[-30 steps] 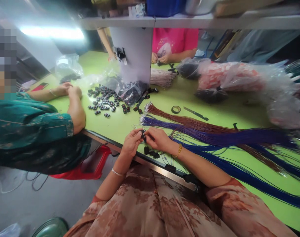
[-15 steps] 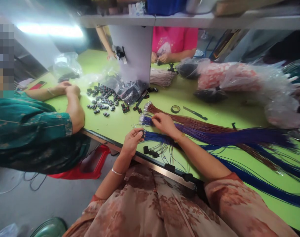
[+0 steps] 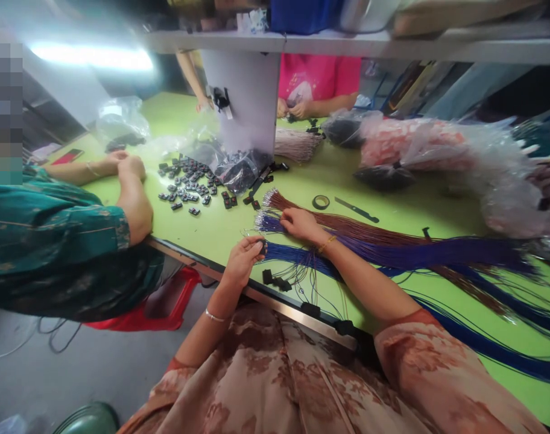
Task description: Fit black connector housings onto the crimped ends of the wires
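My left hand (image 3: 242, 260), near the table's front edge, is closed in a pinch on a small black connector (image 3: 263, 246). Thin wire ends stick out by its fingertips. Over the metal-tipped ends of a purple-blue wire bundle (image 3: 374, 248) lies my right hand (image 3: 303, 225), fingers curled and tips pressed together. What sits between those tips is too small to make out. Behind it runs a brown wire bundle (image 3: 347, 225); in front, a darker blue wire bundle (image 3: 281, 251) extends rightward from beside the left hand. Several black connectors (image 3: 277, 279) with thin wires lie near the edge.
Loose black parts (image 3: 189, 184) are scattered left of a grey upright panel (image 3: 248, 96). A tape roll (image 3: 321, 202) and a flat blade-like tool (image 3: 356, 210) lie behind the wires. Plastic bags (image 3: 420, 141) fill the back right. A co-worker's arm (image 3: 132, 196) rests at left; another person sits opposite.
The view has shifted very slightly. My right hand has moved a little over the purple-blue wire ends; my left hand stays in place with the black connector.
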